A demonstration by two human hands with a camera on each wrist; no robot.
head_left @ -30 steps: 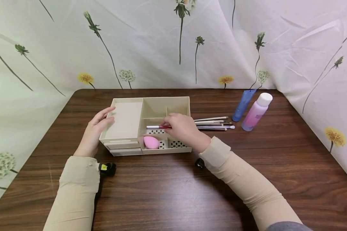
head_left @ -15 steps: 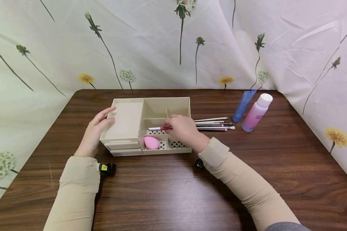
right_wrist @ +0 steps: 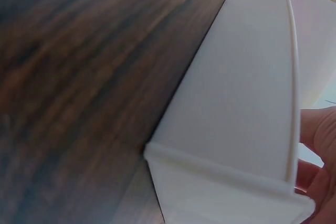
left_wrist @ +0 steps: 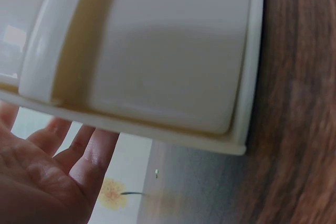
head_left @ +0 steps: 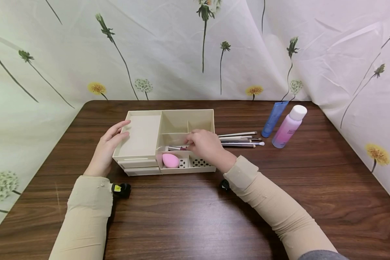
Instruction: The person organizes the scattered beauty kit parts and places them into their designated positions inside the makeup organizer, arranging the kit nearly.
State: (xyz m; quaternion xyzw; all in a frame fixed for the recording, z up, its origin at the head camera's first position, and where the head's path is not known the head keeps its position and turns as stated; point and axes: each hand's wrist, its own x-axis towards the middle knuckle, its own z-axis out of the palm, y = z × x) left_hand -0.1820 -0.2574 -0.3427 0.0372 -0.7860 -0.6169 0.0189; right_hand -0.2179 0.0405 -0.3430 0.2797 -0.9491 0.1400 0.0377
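Observation:
A cream desk organizer point(head_left: 139, 135) with drawers at its left front and open compartments on its right stands on the table. My left hand point(head_left: 105, 150) rests against the organizer's left side, its fingers extended along the wall and edge; the left wrist view shows those fingers point(left_wrist: 94, 156) beside the rim. My right hand point(head_left: 206, 146) reaches into the middle compartment, fingertips at the dark-red end of a slim silver-and-red stick point(head_left: 174, 148), which lies low and level there; fingers and a divider partly cover it. A pink makeup sponge point(head_left: 170, 160) sits in the front compartment.
Several makeup brushes point(head_left: 242, 139) lie on the table right of the organizer, their left ends hidden behind the right hand and box. A blue tube point(head_left: 274, 119) and a pink spray bottle point(head_left: 288, 127) stand farther right. Floral cloth point(head_left: 178, 47) hangs behind the table point(head_left: 182, 216).
With the right hand, the silver-and-red stick has moved lower into the middle compartment and slightly right. The left hand stays on the organizer's left side.

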